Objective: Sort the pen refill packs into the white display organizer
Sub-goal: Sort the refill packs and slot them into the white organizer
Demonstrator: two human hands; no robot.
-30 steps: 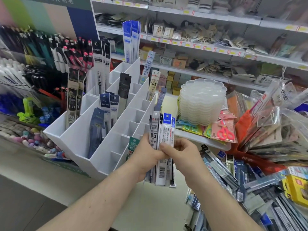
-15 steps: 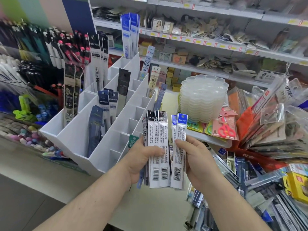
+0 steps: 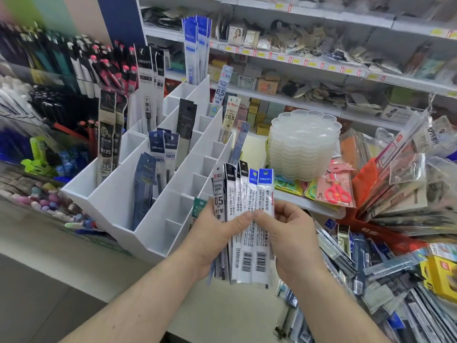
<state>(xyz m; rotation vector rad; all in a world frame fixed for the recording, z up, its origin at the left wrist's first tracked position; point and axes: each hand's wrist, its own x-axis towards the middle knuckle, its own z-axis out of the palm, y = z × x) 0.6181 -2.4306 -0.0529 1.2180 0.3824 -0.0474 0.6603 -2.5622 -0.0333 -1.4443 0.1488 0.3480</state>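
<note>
I hold a fanned bundle of pen refill packs (image 3: 243, 194) upright in front of me. My left hand (image 3: 212, 233) grips the black-topped packs on the left of the bundle. My right hand (image 3: 289, 238) pinches the blue-topped packs (image 3: 264, 191) on the right side. Both thumbs meet at the bundle's middle. The white display organizer (image 3: 158, 229) stands just left of my hands, its stepped compartments holding several refill packs, black ones at the left (image 3: 107, 134) and blue ones in the middle (image 3: 158, 154).
A heap of loose refill packs (image 3: 371, 280) lies at lower right beside a yellow box (image 3: 442, 273). A stack of clear scalloped trays (image 3: 304, 147) and pink scissors packs (image 3: 336, 191) sit behind my hands. Pen racks (image 3: 61, 70) fill the left, stocked shelves the back.
My right hand has brought its blue-topped pack back against the bundle, closing the gap seen half a second ago. The bundle sits a little higher and both thumbs now touch.
</note>
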